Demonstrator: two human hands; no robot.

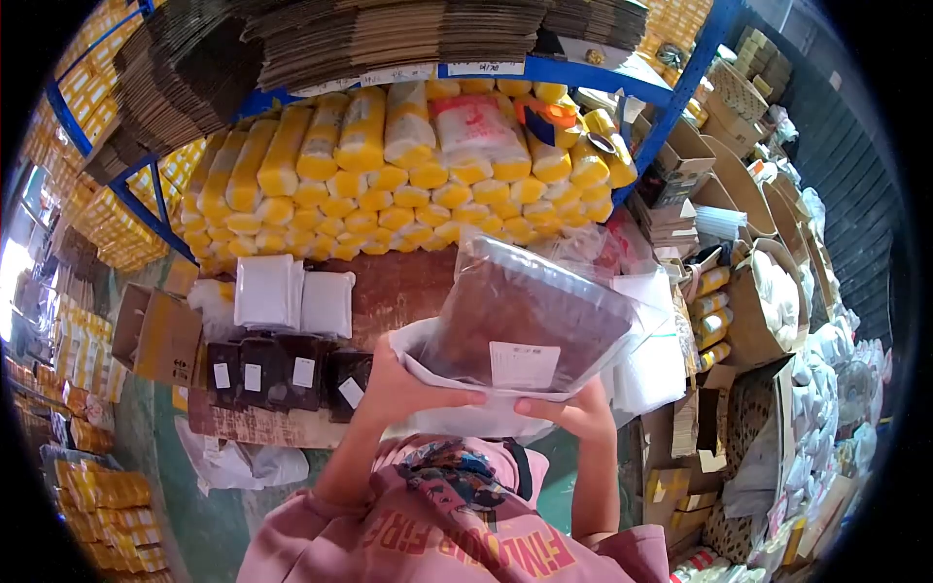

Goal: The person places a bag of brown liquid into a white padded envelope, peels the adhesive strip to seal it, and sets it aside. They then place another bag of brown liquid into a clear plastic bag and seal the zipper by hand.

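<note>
A dark brown flat item in clear plastic point(525, 316), with a white printed label, stands partly inside a white bag point(457, 413) in front of my chest. My left hand point(413, 389) grips the bag's left side, its thumb pressed along the near edge. On the right side, my right hand point(573, 413) holds the same bag, thumb on the near edge too. The fingers behind the bag are hidden. To the left on the table point(389, 287), dark labelled packs point(277, 379) lie in front of white packs point(270, 291).
Yellow-and-white rolls point(360, 136) are stacked behind the table under a blue shelf point(466, 73) of flat cardboard. An open carton point(160, 335) sits at the left. White foam sheets point(649, 360) lie right of the bag, with cartons point(768, 291) further right.
</note>
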